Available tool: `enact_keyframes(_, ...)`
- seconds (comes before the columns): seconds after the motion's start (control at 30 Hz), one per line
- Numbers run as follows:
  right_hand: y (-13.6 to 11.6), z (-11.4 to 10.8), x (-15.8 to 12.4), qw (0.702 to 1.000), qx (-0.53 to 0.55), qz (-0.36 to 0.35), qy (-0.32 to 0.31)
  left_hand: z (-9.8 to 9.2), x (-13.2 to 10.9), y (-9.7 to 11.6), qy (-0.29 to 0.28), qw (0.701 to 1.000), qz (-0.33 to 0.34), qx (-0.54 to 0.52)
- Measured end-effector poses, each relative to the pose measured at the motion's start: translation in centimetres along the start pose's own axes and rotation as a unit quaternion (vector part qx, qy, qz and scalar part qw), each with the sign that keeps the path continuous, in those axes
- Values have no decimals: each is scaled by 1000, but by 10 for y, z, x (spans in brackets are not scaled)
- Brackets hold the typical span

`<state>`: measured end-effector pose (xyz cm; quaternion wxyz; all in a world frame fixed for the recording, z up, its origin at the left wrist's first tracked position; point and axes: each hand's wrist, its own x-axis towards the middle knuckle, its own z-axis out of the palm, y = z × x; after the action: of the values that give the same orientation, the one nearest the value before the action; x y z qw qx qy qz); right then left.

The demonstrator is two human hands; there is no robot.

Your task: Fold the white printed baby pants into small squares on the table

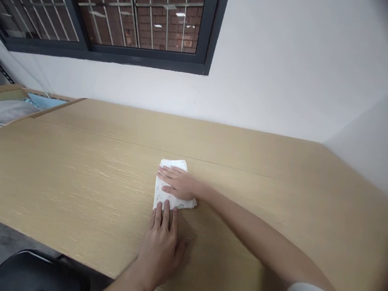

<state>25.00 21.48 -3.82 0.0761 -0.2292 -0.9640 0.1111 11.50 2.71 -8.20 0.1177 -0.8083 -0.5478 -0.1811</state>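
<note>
A folded white cloth [170,199] with small printed figures lies flat on the wooden tabletop [89,173]. From the right, my right hand [178,183] rests palm down across its upper part, fingers stretched out to the left. Below it, my left hand [163,241] reaches up from the near edge. Its fingertips touch the lower edge of the cloth, with the fingers extended and the thumb out to the right. Neither hand is wrapped around anything. My palms hide part of what lies beneath them.
A white wall and a barred window [139,22] stand behind the table. An open wooden box [5,88] with bluish and white bags adjoins the far left end. A black stool seat [35,274] is at the lower left, beside the table's front edge. A seam crosses the tabletop.
</note>
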Motion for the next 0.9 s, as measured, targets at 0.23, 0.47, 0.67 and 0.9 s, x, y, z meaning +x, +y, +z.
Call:
enact_keyframes(0.23, 46, -8, 17, 999, -22, 29, 26, -9, 2, 0, -19, 1000, -5, 2)
enact_keyframes(0.47, 46, -10, 18, 996, -48, 44, 55, -17, 9, -6, -37, 999, 0, -18)
enact_keyframes(0.67, 4, -29, -13, 984, -68, 82, 144, -46, 27, -56, -88, 990, 79, -79)
enact_keyframes(0.9, -31, -35, -75, 995, 30, 77, 57, -26, 46, -99, -29, 985, 160, -54)
